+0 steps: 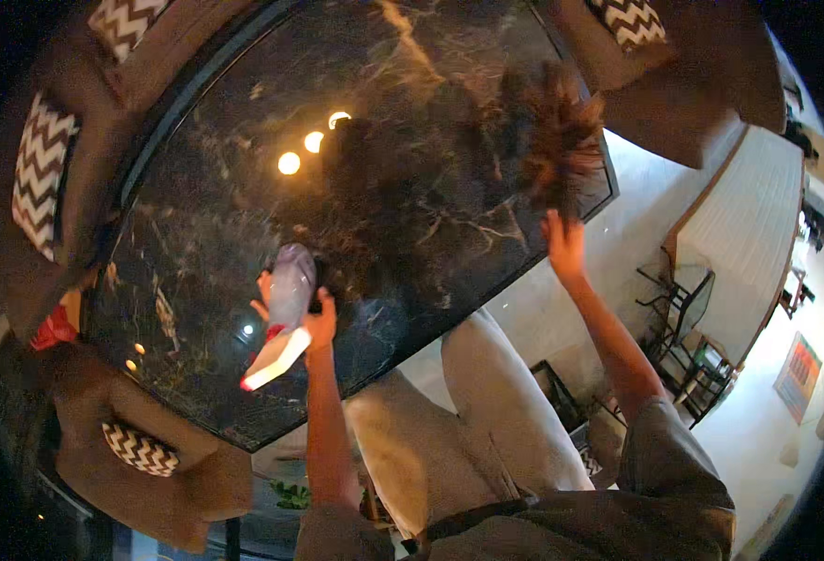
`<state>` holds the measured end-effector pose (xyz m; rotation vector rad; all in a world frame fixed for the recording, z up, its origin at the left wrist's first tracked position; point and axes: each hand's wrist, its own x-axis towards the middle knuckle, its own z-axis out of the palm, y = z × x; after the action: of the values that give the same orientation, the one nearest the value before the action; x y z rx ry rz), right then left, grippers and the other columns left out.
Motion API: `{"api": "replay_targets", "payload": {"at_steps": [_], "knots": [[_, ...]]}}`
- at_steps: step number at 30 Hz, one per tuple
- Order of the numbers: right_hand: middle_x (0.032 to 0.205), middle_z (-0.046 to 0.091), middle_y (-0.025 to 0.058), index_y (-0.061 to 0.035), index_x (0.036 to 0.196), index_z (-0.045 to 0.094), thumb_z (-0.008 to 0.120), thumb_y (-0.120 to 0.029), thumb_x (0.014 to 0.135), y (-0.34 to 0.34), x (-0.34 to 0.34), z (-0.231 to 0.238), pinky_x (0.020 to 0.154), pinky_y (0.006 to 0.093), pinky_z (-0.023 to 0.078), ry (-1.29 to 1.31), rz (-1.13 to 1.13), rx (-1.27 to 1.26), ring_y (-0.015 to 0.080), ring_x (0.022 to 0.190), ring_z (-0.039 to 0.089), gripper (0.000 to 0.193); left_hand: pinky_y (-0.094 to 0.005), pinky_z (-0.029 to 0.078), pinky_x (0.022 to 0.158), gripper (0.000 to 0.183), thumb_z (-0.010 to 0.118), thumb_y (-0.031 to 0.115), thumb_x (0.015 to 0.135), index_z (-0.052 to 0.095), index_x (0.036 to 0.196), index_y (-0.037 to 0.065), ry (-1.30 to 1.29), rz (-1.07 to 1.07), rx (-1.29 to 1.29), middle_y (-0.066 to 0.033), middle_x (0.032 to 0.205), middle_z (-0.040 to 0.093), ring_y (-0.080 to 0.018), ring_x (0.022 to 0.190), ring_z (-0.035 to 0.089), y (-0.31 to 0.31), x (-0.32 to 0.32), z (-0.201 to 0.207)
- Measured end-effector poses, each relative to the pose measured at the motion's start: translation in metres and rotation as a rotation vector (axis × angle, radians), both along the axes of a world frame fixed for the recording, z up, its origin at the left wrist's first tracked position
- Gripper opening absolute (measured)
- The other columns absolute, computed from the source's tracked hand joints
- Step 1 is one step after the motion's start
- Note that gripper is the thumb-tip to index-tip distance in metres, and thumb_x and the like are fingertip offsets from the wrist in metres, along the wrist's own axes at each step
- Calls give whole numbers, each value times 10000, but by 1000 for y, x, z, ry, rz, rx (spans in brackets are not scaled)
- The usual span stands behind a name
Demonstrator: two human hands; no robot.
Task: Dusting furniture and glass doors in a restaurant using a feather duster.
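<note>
Low over the left part of a dark marbled table (412, 290) is my left hand (320, 323), closed around a spray bottle (292, 285). The bottle has a see-through greyish body and a white and red head (276, 358); it is tilted, with the head toward me. At the table's right end, my right hand (564, 245) grips the near end of a brown feather duster (563, 140). The duster's feathers spread away from me over the tabletop and look slightly blurred. Its handle is hidden by my fingers.
Brown sofas with zigzag cushions (43, 176) run along the table's left and far sides. A brown seat (150, 411) stands near left. Something red (55, 329) lies beyond the left corner. On the right are a white-topped counter (739, 220) and a black-framed chair (688, 304).
</note>
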<state>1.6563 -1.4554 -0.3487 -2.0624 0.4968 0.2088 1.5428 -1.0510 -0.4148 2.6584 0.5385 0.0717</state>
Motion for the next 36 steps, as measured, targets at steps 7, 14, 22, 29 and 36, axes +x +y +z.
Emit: {"api": "replay_targets", "payload": {"at_steps": [7, 14, 22, 29, 36], "knots": [[722, 625, 63, -124, 945, 622, 552, -267, 850, 75, 39, -13, 567, 408, 503, 149, 1168, -421, 277, 658, 629, 185, -496, -10, 1111, 784, 415, 522, 884, 199, 1412, -15, 256, 17, 84, -171, 1479, 196, -313, 1384, 126, 18, -19, -30], [641, 595, 100, -130, 860, 613, 561, -304, 832, 86, 101, -25, 569, 415, 507, 60, 1220, -433, 283, 641, 628, 183, -509, -12, 1110, 784, 312, 561, 899, 157, 1428, 3, 325, -38, 85, -186, 1490, 133, -341, 1384, 96, 17, -18, -29], [747, 606, 215, -8, 841, 608, 558, -135, 782, 13, 204, -59, 623, 473, 466, -192, 106, -494, 421, 725, 586, 148, -506, 16, 1110, 764, 326, 536, 902, 167, 1425, 1, 145, -88, 138, -195, 1478, 166, -346, 1375, 132, -9, 18, -1], [758, 604, 204, -55, 871, 619, 542, -177, 794, 110, 163, -41, 638, 471, 473, 88, 1045, -312, 400, 746, 589, 164, -510, -12, 1107, 753, 324, 515, 900, 178, 1419, -10, 164, -121, 154, -199, 1476, 177, -343, 1381, 112, 2, 17, 11], [693, 593, 226, -10, 795, 598, 502, -314, 854, 131, 182, -56, 646, 505, 461, 37, 687, -449, 416, 732, 587, 324, -572, 101, 1073, 614, 432, 443, 879, 412, 1309, 5, 1, -128, 158, -225, 1390, 339, -364, 1321, 282, -3, 25, 12]]}}
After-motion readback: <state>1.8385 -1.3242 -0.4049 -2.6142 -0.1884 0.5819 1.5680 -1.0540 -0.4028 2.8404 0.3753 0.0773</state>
